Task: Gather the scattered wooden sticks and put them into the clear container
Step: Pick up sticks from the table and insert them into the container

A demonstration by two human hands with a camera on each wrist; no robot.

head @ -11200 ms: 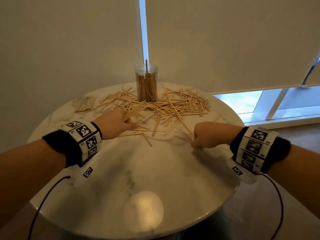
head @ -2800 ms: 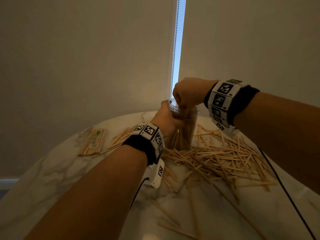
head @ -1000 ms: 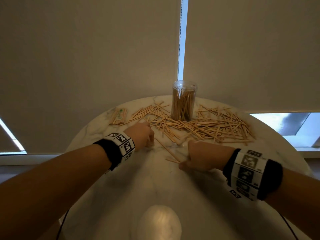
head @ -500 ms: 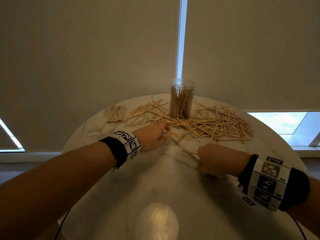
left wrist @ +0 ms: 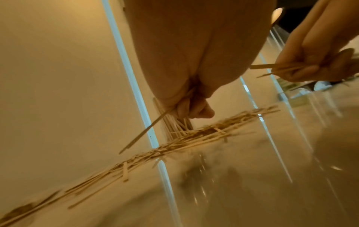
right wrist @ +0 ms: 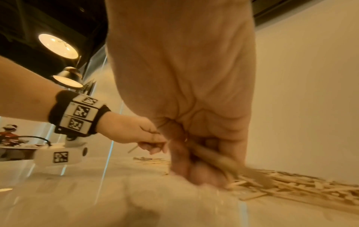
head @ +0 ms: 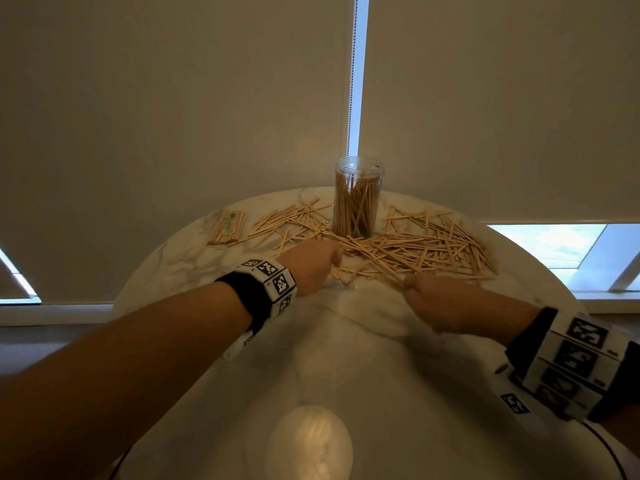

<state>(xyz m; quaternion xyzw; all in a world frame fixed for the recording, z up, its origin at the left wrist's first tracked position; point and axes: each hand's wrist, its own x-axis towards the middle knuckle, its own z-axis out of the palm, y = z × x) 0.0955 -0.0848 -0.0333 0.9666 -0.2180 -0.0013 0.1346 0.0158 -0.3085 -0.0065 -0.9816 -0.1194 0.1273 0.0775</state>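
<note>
Many thin wooden sticks [head: 412, 247] lie scattered across the far half of a round marble table [head: 346, 358]. A clear cylindrical container [head: 358, 197], partly filled with upright sticks, stands in the middle of the pile at the back. My left hand [head: 317, 266] is curled at the near left edge of the pile and grips a stick [left wrist: 155, 122] that pokes out of the fist. My right hand [head: 440, 299] is curled just right of centre and grips a few sticks [left wrist: 272, 69], blurred in the right wrist view [right wrist: 219, 161].
A small paper-wrapped bundle of sticks [head: 228, 226] lies at the table's far left. Roller blinds [head: 173, 98] hang right behind the table, with a bead chain [head: 351, 81] above the container. A lamp's reflection [head: 310, 441] shows on the bare near part of the tabletop.
Both hands have moved forward to the near edge of the pile. The right hand slid slightly left and lifted its sticks; the left hand reached further in among the sticks.
</note>
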